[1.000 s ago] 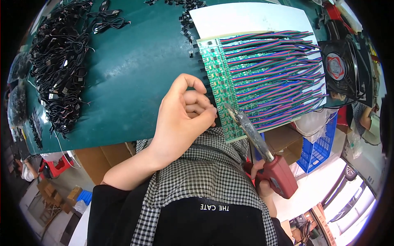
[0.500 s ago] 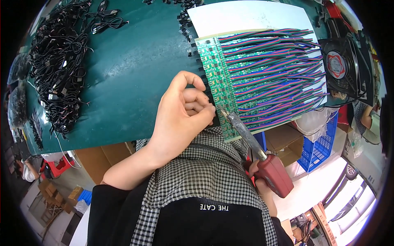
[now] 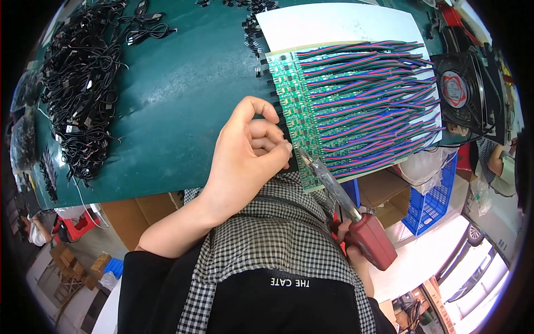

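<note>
A panel of green circuit boards (image 3: 289, 92) lies at the table's near right part, with a row of black connectors along its left edge. Rows of black, red, green and blue wires (image 3: 372, 83) run off it to the right. My left hand (image 3: 236, 158) is closed at that left edge, thumb and fingers pinched together; whatever is between the fingertips is hidden. My right hand (image 3: 356, 253), partly covered, grips a soldering iron (image 3: 374, 239) with a red handle and a wrapped shaft. Its tip points up and left at the boards, close to my left fingertips.
Beneath the panel is a white sheet (image 3: 339, 22). Loose black connectors (image 3: 253, 42) lie at its upper left. Black cables (image 3: 83, 83) are heaped on the green table's (image 3: 161, 111) left. A fan (image 3: 459, 89) stands at right; a blue crate (image 3: 428, 206) sits below the table edge.
The soldering iron's tip has shifted very slightly down and right across the boards. My left hand stays in the same place and pose.
</note>
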### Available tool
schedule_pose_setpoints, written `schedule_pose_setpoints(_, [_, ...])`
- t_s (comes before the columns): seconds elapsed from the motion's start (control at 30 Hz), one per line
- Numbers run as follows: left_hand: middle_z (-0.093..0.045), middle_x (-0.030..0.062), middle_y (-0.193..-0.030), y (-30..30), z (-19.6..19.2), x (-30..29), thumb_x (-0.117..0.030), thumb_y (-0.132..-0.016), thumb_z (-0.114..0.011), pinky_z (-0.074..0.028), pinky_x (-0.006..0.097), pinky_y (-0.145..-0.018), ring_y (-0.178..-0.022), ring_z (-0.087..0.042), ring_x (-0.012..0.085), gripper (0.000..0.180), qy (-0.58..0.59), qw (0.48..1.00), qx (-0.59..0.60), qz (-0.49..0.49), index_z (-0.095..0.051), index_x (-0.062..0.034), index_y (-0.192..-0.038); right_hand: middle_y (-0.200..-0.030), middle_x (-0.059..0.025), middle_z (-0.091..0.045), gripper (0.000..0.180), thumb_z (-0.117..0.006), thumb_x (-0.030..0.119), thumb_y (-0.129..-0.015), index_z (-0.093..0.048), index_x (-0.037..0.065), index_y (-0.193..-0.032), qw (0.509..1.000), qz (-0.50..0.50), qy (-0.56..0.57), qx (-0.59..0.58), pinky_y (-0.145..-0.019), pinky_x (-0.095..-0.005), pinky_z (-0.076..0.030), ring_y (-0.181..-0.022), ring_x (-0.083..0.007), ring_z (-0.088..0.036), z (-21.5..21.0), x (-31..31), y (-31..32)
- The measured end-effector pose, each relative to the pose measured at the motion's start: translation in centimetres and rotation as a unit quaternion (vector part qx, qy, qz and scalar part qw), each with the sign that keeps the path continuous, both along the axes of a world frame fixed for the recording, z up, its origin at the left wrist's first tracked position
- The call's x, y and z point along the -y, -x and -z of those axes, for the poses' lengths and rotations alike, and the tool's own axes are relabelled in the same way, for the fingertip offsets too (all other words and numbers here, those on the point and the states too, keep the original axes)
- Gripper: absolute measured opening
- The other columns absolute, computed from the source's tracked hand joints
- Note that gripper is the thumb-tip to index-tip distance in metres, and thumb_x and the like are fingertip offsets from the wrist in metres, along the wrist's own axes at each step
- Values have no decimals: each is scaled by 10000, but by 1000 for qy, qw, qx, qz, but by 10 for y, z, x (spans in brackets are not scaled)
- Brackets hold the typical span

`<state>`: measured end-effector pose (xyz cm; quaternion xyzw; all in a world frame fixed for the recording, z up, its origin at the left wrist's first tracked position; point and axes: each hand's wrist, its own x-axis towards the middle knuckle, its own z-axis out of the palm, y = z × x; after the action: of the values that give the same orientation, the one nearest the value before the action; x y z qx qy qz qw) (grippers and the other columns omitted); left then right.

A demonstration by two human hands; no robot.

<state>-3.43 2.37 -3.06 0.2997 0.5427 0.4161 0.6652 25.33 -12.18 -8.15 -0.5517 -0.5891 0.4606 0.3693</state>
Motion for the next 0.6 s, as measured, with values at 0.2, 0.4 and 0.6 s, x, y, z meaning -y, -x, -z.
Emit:
schedule_pose_setpoints(0.2, [-566, 28, -768, 0, 1, 0, 78, -769, -568, -507, 231, -613, -678, -589, 103, 307, -3, 1000, -3, 1, -377, -46, -975, -860, -119, -617, 680, -693, 502, -698, -550, -48, -1070, 995, -65, 16, 73, -649, -359, -486, -716, -292, -616, -2, -3, -5])
schedule_pose_setpoints(0.4, [-563, 29, -768, 1, 1, 0, 70, -772, -568, -505, 229, -612, -668, -584, 102, 302, -10, 1000, -2, 5, -378, -46, -977, -834, -112, -621, 708, -720, 510, -669, -549, -47, -1071, 997, -48, -20, 61, -650, -361, -493, -728, -285, -617, 5, -2, -4])
schedule_pose_setpoints(0.6, [-541, 27, -716, -3, 1, 0, 60, -766, -556, -467, 208, -573, -616, -563, 76, 281, -10, 1000, 2, -9, -375, -19, -967, -826, -96, -627, 610, -727, 452, -681, -584, -24, -1035, 999, -16, -18, 43, -643, -331, -484, -695, -250, -614, 5, -4, 3])
